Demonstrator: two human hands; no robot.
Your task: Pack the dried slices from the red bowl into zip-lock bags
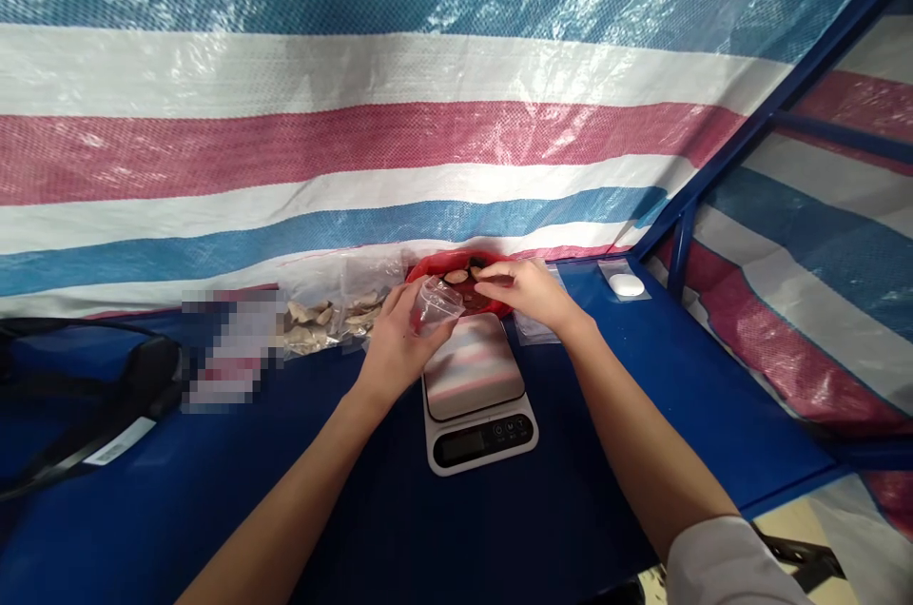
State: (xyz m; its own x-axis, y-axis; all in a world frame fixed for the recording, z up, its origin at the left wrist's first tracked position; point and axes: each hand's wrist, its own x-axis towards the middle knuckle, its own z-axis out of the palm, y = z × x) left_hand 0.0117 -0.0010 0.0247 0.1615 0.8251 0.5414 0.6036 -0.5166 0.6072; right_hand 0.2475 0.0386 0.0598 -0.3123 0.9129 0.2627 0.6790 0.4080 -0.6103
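My left hand (399,334) grips a small clear plastic bag (437,302) between thumb and fingers, above the far left corner of a kitchen scale (476,372). Behind the scale is a red bag (428,268), its mouth spread wide, with dried brown and pale slices (456,277) inside. Over the right side of that opening my right hand (532,293) reaches in, thumb and fingers slightly apart near the slices. No held piece can be made out there. The scale has a shiny metal plate, and its display shows no readable figure.
Clear bags of pale dried slices (320,324) lie left of the red bag. Flat clear bags (536,329) lie under my right hand. A white oval object (626,284) rests on a small bag at right. A black strap-like item (143,386) occupies the left of the blue table (571,510).
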